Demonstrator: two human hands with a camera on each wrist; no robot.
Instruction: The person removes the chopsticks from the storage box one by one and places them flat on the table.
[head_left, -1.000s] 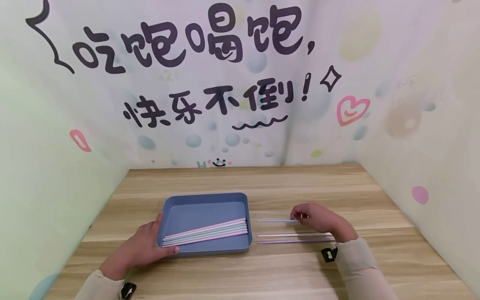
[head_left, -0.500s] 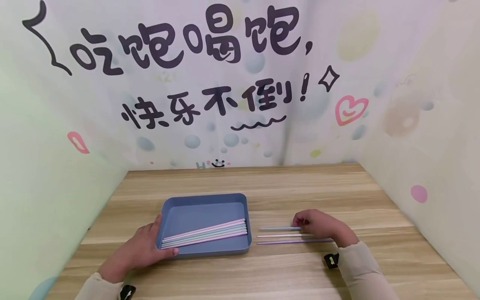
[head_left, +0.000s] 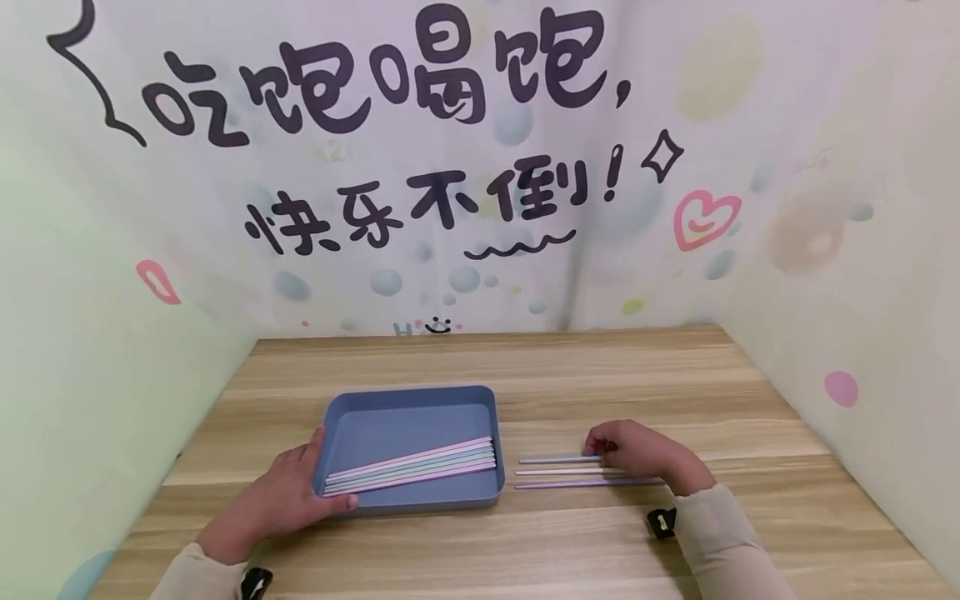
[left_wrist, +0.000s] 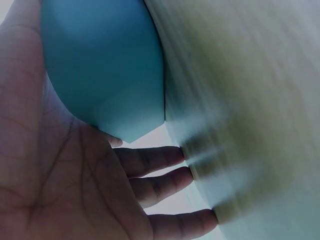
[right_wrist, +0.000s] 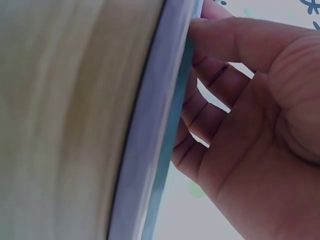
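A blue rectangular tray (head_left: 408, 408) stands left of centre, with several pastel chopsticks (head_left: 408, 467) lying slantwise along its front. My left hand (head_left: 281, 492) rests at the tray's front left corner, thumb along the front rim. In the left wrist view, straight fingers (left_wrist: 155, 161) touch the table beside the tray wall (left_wrist: 107, 65). Right of the tray, a light blue chopstick (head_left: 555, 459) is pinched by my right hand (head_left: 645, 450) between thumb and fingers. A pale chopstick (head_left: 566, 472) and a purple chopstick (head_left: 577, 483) lie parallel in front of it, partly hidden under my wrist.
The wood-grain table (head_left: 465, 550) is bounded by a printed cloth wall (head_left: 420, 292) at the back and pale walls on both sides. A black wrist device (head_left: 662, 523) hangs by my right sleeve (head_left: 720, 533).
My right hand has brought the light blue chopstick nearer, close behind the pale one, and has hardly moved in the last half second. Left hand and tray have stayed put.
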